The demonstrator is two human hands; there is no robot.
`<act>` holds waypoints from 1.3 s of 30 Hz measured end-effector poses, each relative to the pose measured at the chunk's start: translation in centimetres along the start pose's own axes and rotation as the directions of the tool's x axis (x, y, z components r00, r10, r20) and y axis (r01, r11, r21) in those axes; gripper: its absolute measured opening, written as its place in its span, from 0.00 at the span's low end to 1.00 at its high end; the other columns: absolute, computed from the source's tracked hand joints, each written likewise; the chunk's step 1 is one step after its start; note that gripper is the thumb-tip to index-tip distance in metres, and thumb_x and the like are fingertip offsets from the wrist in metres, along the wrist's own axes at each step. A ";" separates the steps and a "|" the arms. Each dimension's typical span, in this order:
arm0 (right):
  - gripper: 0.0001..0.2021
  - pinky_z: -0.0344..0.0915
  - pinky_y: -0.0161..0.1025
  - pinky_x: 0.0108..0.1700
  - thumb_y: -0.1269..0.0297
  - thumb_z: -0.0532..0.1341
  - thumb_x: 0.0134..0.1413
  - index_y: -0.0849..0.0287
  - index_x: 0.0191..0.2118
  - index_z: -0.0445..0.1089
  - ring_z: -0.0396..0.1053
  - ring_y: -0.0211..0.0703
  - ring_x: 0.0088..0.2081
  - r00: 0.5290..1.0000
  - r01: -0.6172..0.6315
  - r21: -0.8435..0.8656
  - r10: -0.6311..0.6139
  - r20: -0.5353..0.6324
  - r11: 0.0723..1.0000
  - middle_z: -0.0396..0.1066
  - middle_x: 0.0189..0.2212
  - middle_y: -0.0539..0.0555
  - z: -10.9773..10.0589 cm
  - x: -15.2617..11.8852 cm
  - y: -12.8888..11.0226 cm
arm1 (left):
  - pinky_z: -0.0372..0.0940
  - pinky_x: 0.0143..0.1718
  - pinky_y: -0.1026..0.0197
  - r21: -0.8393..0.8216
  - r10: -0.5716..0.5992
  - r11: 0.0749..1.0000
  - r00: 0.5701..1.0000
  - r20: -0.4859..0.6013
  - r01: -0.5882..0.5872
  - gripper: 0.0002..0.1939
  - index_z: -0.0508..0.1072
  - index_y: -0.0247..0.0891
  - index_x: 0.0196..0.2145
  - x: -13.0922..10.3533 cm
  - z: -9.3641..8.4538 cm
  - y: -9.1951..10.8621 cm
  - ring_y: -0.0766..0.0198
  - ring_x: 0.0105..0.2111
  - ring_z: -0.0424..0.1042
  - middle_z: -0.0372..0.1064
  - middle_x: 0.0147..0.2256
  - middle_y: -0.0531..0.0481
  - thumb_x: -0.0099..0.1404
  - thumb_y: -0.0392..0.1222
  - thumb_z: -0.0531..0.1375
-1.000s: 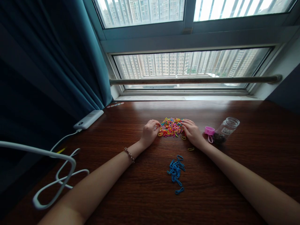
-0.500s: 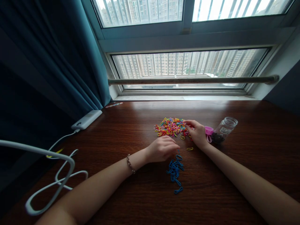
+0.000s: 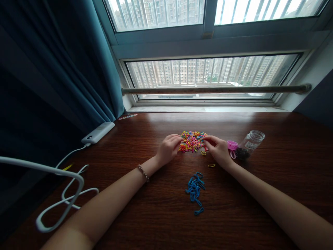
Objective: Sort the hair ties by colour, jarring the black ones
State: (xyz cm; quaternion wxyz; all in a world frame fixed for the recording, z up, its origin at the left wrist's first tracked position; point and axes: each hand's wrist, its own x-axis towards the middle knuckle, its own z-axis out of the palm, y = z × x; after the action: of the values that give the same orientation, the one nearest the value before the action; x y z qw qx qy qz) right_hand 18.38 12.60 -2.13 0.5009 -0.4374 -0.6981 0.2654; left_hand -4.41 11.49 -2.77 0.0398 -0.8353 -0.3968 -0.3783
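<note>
A pile of small multicoloured bands (image 3: pixel 193 141) lies on the dark wooden table. At its left edge is my left hand (image 3: pixel 169 147), fingers bent together at the bands; anything between the fingertips is too small to tell. My right hand (image 3: pixel 217 149) touches the pile's right edge with thumb and forefinger close together, and what they pinch cannot be made out. Nearer to me lies a separate heap of blue bands (image 3: pixel 195 187). One yellow band (image 3: pixel 211 165) rests alone between the pile and the blue heap.
Right of my right hand are a pink lidlike piece (image 3: pixel 232 145) and a tilted clear jar (image 3: pixel 252 142) with dark contents. A white power bank (image 3: pixel 98 133) with a looped white cable (image 3: pixel 80 180) lies at the left, by the blue curtain (image 3: pixel 104 76).
My left hand has moved from above the blue heap, forward and left, to the left edge of the multicoloured pile. My right hand has stayed almost in place at the right edge.
</note>
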 end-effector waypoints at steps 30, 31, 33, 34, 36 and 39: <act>0.13 0.60 0.45 0.42 0.65 0.53 0.53 0.55 0.26 0.74 0.69 0.47 0.36 0.992 0.122 -0.428 -0.111 0.052 0.896 0.75 0.32 0.52 -0.3 -0.1 1.7 | 0.60 0.50 0.53 0.077 -0.194 0.979 0.979 0.063 0.190 0.17 0.70 0.36 0.40 -0.2 0.7 -2.5 0.59 0.46 0.65 0.67 0.43 0.44 0.57 0.25 0.50; 0.13 0.61 0.45 0.42 0.64 0.53 0.54 0.55 0.27 0.74 0.69 0.47 0.36 0.993 0.114 -0.408 -0.115 0.023 0.906 0.75 0.32 0.52 -0.3 0.0 1.6 | 0.62 0.48 0.55 0.057 -0.203 0.978 0.979 0.035 0.201 0.15 0.70 0.36 0.39 -0.2 0.6 -2.5 0.60 0.44 0.67 0.68 0.42 0.45 0.58 0.26 0.50; 0.12 0.63 0.43 0.40 0.63 0.54 0.53 0.57 0.28 0.74 0.69 0.47 0.36 0.993 0.096 -0.351 -0.116 -0.036 0.931 0.74 0.32 0.54 -0.3 0.0 1.5 | 0.64 0.44 0.56 0.029 -0.233 0.972 0.972 0.001 0.233 0.11 0.71 0.37 0.36 -0.2 0.5 -2.5 0.60 0.39 0.68 0.69 0.37 0.46 0.58 0.29 0.53; 0.11 0.64 0.42 0.38 0.63 0.54 0.53 0.58 0.29 0.74 0.69 0.47 0.35 0.993 0.085 -0.314 -0.108 -0.056 0.945 0.74 0.32 0.55 -0.3 0.0 1.4 | 0.65 0.41 0.57 0.021 -0.252 0.968 0.968 -0.008 0.252 0.09 0.71 0.37 0.34 -0.2 0.4 -2.4 0.61 0.37 0.69 0.70 0.35 0.47 0.58 0.29 0.54; 0.09 0.65 0.41 0.35 0.63 0.56 0.51 0.60 0.30 0.73 0.69 0.46 0.32 0.995 0.057 -0.240 -0.076 -0.071 0.969 0.73 0.31 0.55 -0.4 0.0 1.3 | 0.65 0.38 0.59 0.013 -0.293 0.956 0.956 -0.025 0.294 0.06 0.71 0.37 0.31 -0.2 0.3 -2.3 0.61 0.34 0.70 0.70 0.31 0.48 0.57 0.30 0.55; 0.08 0.66 0.40 0.34 0.63 0.59 0.48 0.60 0.31 0.72 0.70 0.45 0.30 0.998 -0.003 -0.146 -0.007 -0.067 0.989 0.73 0.29 0.54 -0.2 -0.1 1.0 | 0.65 0.35 0.61 -0.004 -0.350 0.937 0.936 -0.045 0.350 0.04 0.71 0.37 0.30 -0.2 0.3 -2.2 0.63 0.31 0.70 0.71 0.30 0.50 0.57 0.33 0.56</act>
State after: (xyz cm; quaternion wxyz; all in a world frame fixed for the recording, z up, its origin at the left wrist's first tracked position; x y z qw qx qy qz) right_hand 18.98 12.96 -2.91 0.4911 -0.4807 -0.6989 0.1982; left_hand -5.86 12.97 -3.60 -0.0175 -0.7426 -0.5388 -0.3973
